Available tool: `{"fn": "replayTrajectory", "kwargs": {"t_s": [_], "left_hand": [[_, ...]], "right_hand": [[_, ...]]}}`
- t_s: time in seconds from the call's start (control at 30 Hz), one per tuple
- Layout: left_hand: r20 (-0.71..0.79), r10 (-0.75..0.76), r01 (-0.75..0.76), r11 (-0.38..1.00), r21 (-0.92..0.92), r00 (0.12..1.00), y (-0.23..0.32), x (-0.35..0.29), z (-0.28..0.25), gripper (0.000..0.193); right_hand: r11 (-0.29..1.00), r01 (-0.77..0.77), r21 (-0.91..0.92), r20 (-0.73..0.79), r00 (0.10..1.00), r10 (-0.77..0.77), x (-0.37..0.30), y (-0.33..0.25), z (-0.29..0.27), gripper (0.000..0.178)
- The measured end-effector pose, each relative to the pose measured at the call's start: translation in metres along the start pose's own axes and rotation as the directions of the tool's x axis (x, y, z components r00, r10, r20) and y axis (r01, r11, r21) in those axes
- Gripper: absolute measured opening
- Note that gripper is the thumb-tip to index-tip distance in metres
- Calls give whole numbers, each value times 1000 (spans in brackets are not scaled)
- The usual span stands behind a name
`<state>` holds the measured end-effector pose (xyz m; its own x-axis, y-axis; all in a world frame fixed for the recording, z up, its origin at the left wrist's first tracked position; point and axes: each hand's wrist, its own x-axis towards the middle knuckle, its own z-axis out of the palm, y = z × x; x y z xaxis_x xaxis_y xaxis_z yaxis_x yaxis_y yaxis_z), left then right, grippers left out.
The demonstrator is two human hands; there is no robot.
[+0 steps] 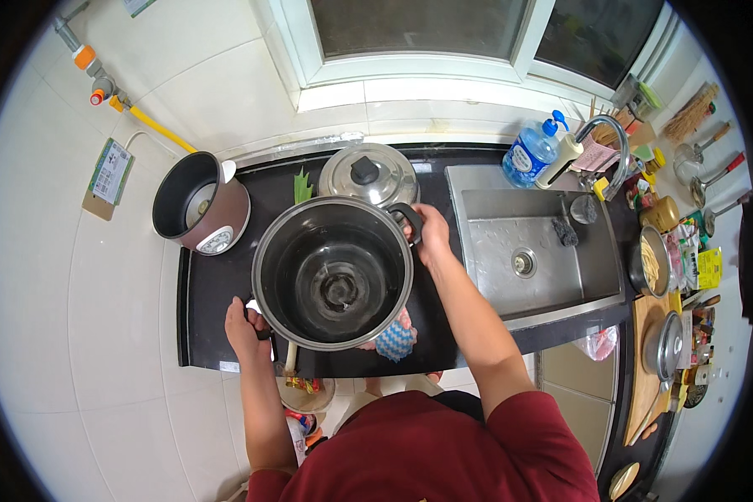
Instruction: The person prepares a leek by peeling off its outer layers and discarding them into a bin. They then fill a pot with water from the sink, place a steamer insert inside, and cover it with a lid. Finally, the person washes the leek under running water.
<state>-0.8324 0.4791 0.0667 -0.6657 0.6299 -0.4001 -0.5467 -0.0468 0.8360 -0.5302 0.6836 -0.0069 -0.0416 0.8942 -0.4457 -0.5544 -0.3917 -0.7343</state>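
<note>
A large stainless steel pot (333, 272) is held up over the dark countertop, its dark round inside facing me. My right hand (429, 234) is closed around the black handle at its far right. Around the other black handle, at the near left, my left hand (247, 329) is closed. Shiny rings show at the pot's bottom; whether liquid lies there I cannot tell. Just behind the pot rests a round metal lid (368, 174) with a black knob. Partly hidden under the near rim is a blue-and-white patterned cloth (395, 341).
A brown electric cooker (202, 203) stands open at the left. Green leaf tips (302, 186) poke out behind the pot. To the right is a steel sink (527, 289) with a curved faucet (621, 151) and a blue pump bottle (529, 155). A cutting board (642, 368) lies farther right.
</note>
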Motion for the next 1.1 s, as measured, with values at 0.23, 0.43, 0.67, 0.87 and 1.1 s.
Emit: {"fn": "replayTrajectory", "kwargs": {"t_s": [0.23, 0.43, 0.67, 0.87, 1.1], "left_hand": [[67, -34, 35, 999, -14, 997, -5, 11, -14, 28], [61, -84, 86, 995, -42, 995, -6, 6, -15, 28], [49, -89, 94, 990, -103, 995, -26, -23, -14, 28], [-2, -27, 26, 988, -155, 1000, -46, -67, -7, 28], [26, 39, -32, 976, -216, 999, -79, -85, -22, 28]], "right_hand": [[-19, 725, -689, 689, 647, -326, -145, 94, -81, 37], [-389, 705, -593, 791, 600, -117, -135, 94, -90, 41], [-495, 369, -787, 585, 701, -408, -28, 40, -129, 42], [-504, 348, -790, 567, 728, -386, -37, 36, -126, 42], [-493, 526, -693, 715, 586, -380, -70, 48, -150, 18]]}}
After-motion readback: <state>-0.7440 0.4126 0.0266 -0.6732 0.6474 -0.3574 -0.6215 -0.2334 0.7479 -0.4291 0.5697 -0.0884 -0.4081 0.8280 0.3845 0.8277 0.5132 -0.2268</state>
